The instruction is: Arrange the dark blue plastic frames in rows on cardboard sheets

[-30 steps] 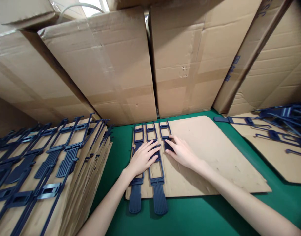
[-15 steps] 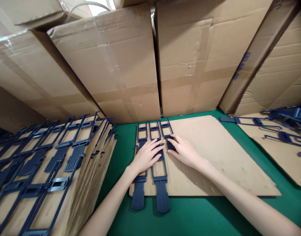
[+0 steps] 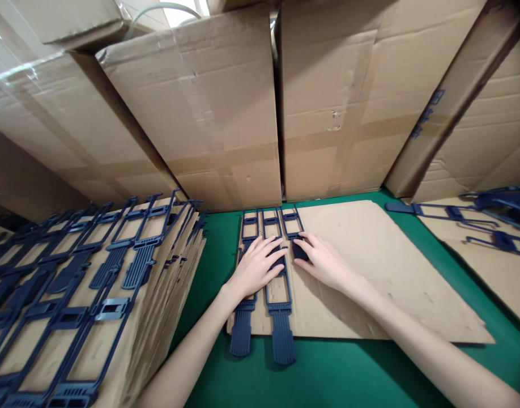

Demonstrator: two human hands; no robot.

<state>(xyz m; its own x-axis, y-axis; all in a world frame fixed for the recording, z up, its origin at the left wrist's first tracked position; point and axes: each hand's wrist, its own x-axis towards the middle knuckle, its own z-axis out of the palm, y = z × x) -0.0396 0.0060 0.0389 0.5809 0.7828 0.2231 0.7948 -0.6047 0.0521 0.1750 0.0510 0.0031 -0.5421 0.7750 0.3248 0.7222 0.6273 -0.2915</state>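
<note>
My left hand [image 3: 256,266] lies palm down with its fingers spread over the dark blue plastic frames at the left of a cardboard sheet [image 3: 357,243]. Beneath it, two lengthwise rows of frames run toward me, and their ribbed end tabs [image 3: 283,337] overhang the sheet's near edge. At the third far frame [image 3: 292,224], my right hand [image 3: 328,263] has its thumb and fingers around the dark ribbed end [image 3: 299,250]. That frame's open part lies on the sheet, pointing away from me. The palms hide some of the parts.
A tall stack of cardboard sheets [image 3: 175,294] layered with similar blue frames [image 3: 143,258] stands at the left. More blue parts [image 3: 455,212] lie on cardboard at the right. Large cartons [image 3: 226,113] line the back of the green tabletop [image 3: 328,374].
The view has shifted slightly, so everything sits a little further right. Both hands keep nearly the same place on the frames.
</note>
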